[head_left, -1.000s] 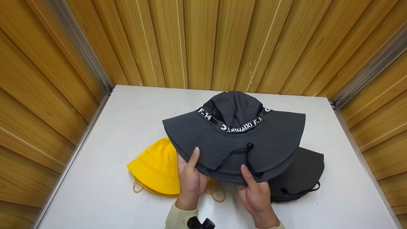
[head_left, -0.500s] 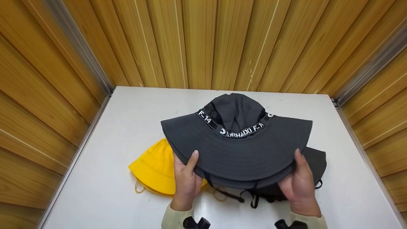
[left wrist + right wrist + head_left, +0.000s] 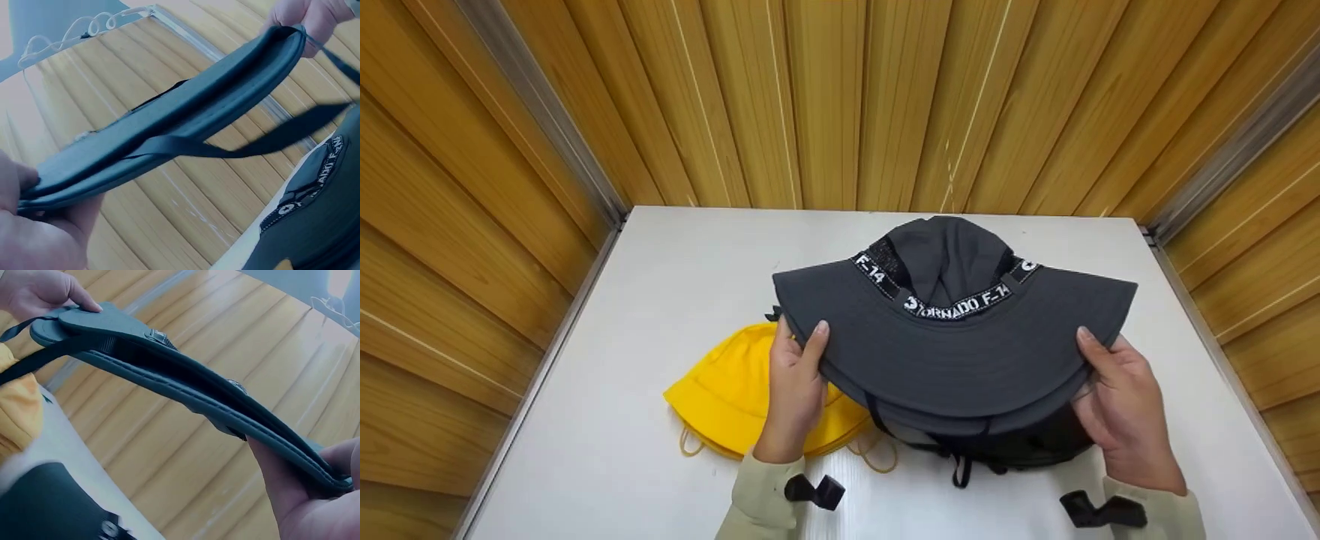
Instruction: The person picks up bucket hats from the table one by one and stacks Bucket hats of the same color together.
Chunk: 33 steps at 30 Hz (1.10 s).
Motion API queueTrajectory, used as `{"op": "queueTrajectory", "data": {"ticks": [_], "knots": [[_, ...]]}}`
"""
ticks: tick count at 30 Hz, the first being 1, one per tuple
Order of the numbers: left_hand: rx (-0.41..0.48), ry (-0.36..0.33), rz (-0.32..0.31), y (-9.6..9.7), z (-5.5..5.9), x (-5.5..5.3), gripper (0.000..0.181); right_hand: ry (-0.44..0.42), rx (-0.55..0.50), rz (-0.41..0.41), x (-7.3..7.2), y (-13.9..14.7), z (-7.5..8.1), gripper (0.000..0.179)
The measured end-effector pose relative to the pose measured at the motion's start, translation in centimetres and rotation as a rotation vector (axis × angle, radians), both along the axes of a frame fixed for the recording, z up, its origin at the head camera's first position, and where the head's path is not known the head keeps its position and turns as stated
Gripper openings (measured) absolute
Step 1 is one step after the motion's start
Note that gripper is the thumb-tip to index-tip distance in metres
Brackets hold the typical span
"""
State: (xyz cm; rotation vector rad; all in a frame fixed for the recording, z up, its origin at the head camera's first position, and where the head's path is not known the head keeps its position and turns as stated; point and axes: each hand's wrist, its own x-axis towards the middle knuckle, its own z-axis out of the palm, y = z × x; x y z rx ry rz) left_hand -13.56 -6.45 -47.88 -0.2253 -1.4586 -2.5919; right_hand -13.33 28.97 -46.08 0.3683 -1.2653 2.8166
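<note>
A dark grey bucket hat (image 3: 952,367) with a black band lettered in white is held up in front of me, its wide brim folded double. My left hand (image 3: 795,382) pinches the brim's left end, thumb on top and fingers beneath. At the right end, my right hand (image 3: 1132,412) grips the brim the same way. In the left wrist view, the two brim layers show a narrow gap, and a black chin strap (image 3: 242,149) hangs from the hat. Behind my left hand lies a yellow bucket hat (image 3: 720,390), partly covered by that hand.
A second dark hat (image 3: 1035,446) lies on the white table (image 3: 622,337), mostly hidden under the held hat; its lettered band (image 3: 315,191) shows in the left wrist view. Wood-look panel walls (image 3: 885,105) rise around the table's back and sides.
My right hand has shifted from the brim's lower middle to its right end. The chin strap, earlier lying over the brim, now hangs below. The held hat has moved slightly right.
</note>
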Motion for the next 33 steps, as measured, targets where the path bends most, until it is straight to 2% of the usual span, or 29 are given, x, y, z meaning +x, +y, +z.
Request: {"op": "queueTrajectory", "data": {"ticks": [2,4,7,9,11,15,19,22,26,29,33], "knots": [[-0.07,0.012,-0.015,0.2,0.4,-0.9,0.054,0.002,-0.012,-0.047,-0.3,0.9,0.5,0.039],[-0.138,0.007,-0.013,0.6,0.8,-1.9,0.054,-0.017,0.004,-0.132,-0.5,1.9,1.0,0.036],[-0.223,-0.011,-0.008,1.5,1.2,-3.3,0.067,-0.073,0.049,-0.267,-0.8,3.8,1.5,0.036],[-0.286,-0.021,-0.028,2.2,1.2,-4.1,0.076,-0.124,0.106,-0.366,-1.0,5.1,1.5,0.038],[-0.354,-0.039,-0.058,2.9,0.8,-4.7,0.082,-0.193,0.23,-0.473,-1.1,6.2,1.1,0.039],[-0.524,-0.114,-0.108,4.1,-0.5,-5.3,0.085,-0.389,0.575,-0.632,-0.9,8.0,-0.7,0.032],[-0.689,-0.19,-0.149,4.7,-1.9,-5.7,0.08,-0.522,0.822,-0.646,-0.2,9.3,-2.9,0.028],[-0.806,-0.212,-0.155,4.9,-2.7,-6.0,0.076,-0.579,0.922,-0.63,0.2,9.7,-4.5,0.042],[-1.007,-0.244,-0.108,5.1,-3.1,-6.2,0.075,-0.607,1.057,-0.607,0.3,9.7,-6.4,0.068],[-1.16,-0.275,-0.06,5.5,-3.2,-6.2,0.077,-0.606,1.17,-0.601,0.3,9.6,-7.6,0.076],[-1.28,-0.303,-0.018,6.1,-3.4,-5.9,0.08,-0.612,1.348,-0.567,0.3,9.7,-8.8,0.081]]}}
